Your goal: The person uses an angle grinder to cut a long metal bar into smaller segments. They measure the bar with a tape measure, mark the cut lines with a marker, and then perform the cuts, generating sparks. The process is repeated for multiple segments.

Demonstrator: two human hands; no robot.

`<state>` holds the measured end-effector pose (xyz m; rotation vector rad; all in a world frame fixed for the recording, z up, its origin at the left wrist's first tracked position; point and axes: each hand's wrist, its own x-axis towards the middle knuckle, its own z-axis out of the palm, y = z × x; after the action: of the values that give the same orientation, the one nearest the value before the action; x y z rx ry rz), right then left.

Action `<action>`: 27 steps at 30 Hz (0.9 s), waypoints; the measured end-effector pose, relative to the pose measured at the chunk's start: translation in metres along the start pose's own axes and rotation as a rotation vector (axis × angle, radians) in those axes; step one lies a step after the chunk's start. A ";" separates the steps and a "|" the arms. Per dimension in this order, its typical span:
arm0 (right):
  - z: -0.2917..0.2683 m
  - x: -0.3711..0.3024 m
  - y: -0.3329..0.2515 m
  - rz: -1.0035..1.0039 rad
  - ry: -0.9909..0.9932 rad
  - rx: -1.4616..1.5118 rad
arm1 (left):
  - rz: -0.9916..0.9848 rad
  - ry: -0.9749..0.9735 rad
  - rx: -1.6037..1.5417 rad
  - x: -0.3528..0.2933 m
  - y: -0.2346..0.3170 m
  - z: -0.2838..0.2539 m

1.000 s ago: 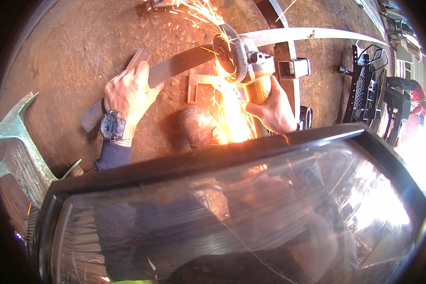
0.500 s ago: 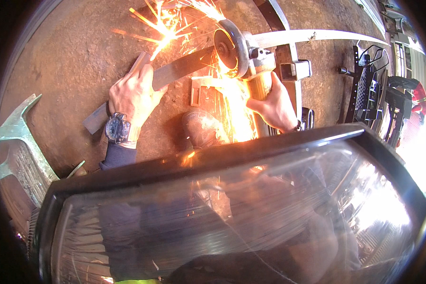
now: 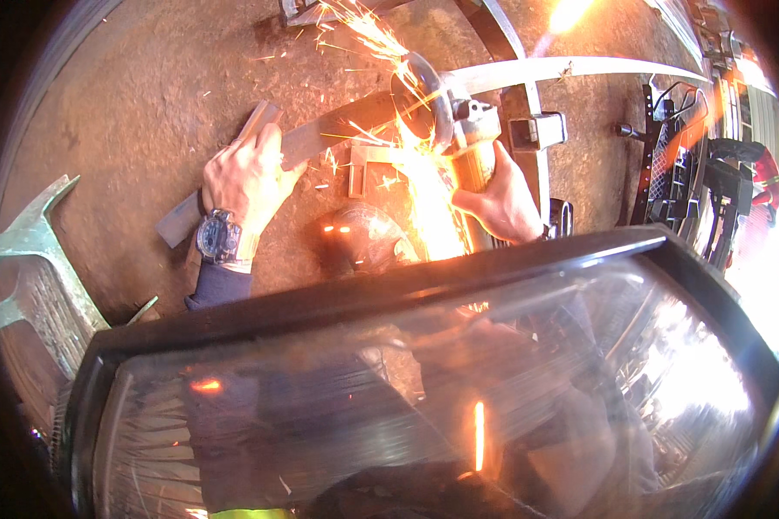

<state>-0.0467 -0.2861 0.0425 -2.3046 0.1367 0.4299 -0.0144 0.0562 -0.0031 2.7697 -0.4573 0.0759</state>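
My left hand (image 3: 249,173), with a wristwatch on the wrist, presses down on a flat metal bar (image 3: 320,134) that lies on the dirt floor. My right hand (image 3: 502,199) grips the body of an angle grinder (image 3: 454,130). Its disc meets the bar's right end and throws orange sparks up and down. A dark-framed clear face shield (image 3: 424,389) fills the lower half of the view and hides my forearms.
A long curved metal strip (image 3: 571,69) runs to the right behind the grinder. A square tube end (image 3: 537,131) and a small angle piece (image 3: 368,164) lie near the cut. A black mesh frame (image 3: 684,173) stands at right, a grey metal bracket (image 3: 35,259) at left.
The spark spray has shifted from the upper left to straight above and below the disc. Both hands stay about where they were.
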 end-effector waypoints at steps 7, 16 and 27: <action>0.006 -0.020 0.010 0.072 -0.017 0.103 | -0.052 -0.057 0.047 -0.002 0.002 0.000; 0.006 -0.015 0.014 0.059 -0.011 0.117 | 0.015 -0.001 0.024 0.000 0.001 0.000; 0.004 0.004 -0.003 0.014 0.010 0.074 | 0.034 0.011 -0.002 0.000 -0.003 0.003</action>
<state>-0.0430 -0.2809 0.0405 -2.2345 0.1715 0.4136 -0.0132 0.0580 -0.0074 2.7585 -0.5016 0.0985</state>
